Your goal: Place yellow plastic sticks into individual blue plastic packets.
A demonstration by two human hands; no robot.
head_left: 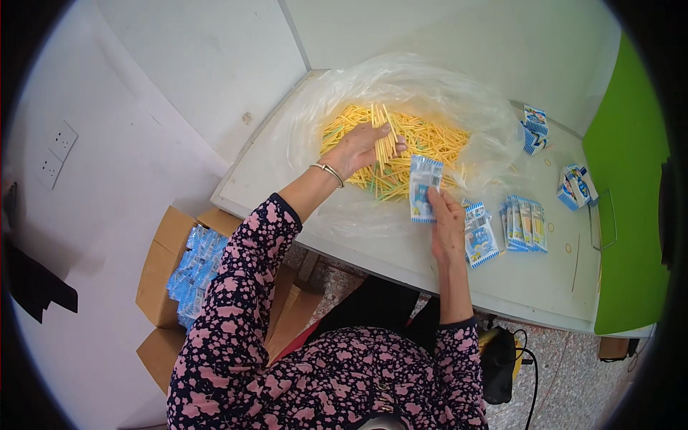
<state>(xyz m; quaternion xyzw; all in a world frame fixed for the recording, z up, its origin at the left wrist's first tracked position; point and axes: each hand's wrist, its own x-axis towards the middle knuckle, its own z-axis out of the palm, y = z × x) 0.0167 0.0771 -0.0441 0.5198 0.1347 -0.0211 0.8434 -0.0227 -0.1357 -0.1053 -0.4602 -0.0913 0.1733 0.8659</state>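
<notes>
My left hand point(360, 149) is closed round a small bunch of thin yellow sticks point(385, 136), held upright over the pile. Beneath it a heap of yellow sticks point(430, 136), with a few green ones among them, lies in a spread-out clear plastic bag point(491, 129). At the near edge of the heap, my right hand point(448, 222) pinches a blue-and-white plastic packet point(426, 188) between thumb and fingers. Whether anything is inside that packet I cannot tell. Just right of this hand lie more blue-and-white packets point(481, 236) on the white table point(530, 283).
A row of overlapping packets point(525, 223) lies further right. Small blue-and-white boxes point(575, 188) sit near the green panel point(631, 193), beside a bent wire point(610, 218). On the lower left an open cardboard box point(159, 269) holds many blue packets. White walls close off the table's far side.
</notes>
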